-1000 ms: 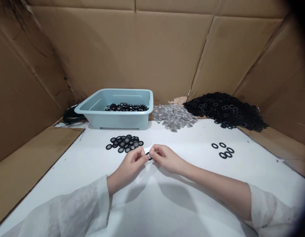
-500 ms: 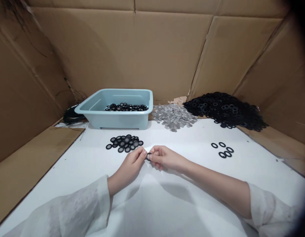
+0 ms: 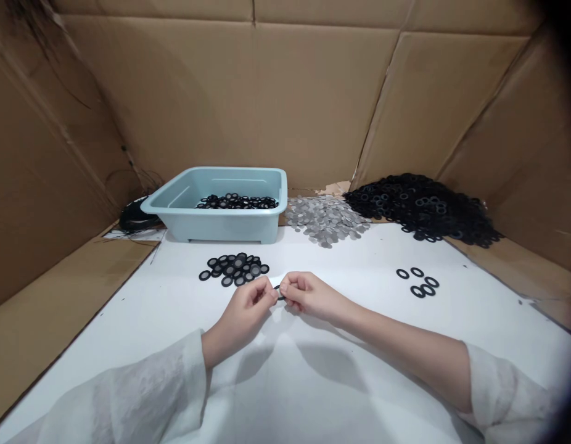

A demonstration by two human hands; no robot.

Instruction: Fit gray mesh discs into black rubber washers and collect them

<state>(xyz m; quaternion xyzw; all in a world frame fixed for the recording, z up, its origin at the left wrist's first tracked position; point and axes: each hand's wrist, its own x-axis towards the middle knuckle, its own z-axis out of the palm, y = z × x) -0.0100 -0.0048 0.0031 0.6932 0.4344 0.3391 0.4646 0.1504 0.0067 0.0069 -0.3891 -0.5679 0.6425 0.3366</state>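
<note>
Between my two hands is a small black ring [image 3: 279, 292], seen partly behind the fingertips. My left hand [image 3: 251, 305] pinches its left edge with thumb and forefinger. On the other side, my right hand [image 3: 308, 295] grips the ring, fingers curled. Whether a mesh disc sits inside it is hard to make out. Just beyond my left hand lies a pile of black rings with grey mesh centres [image 3: 230, 268]. Several loose open black rings [image 3: 424, 283] lie farther right on the white tabletop [image 3: 290, 382].
A light-blue plastic basin [image 3: 221, 225] holding many black rings stands at the back left. Beside it spreads a heap of grey mesh discs [image 3: 329, 219], then a large mound of black rings [image 3: 419, 203]. Cardboard walls [image 3: 221, 92] enclose the table. A dark bundle of strands [image 3: 134, 217] lies left of the basin.
My left hand's fingers have shifted slightly on the ring, with the thumb now more extended. My right fingers have curled in more tightly. The piles look the same.
</note>
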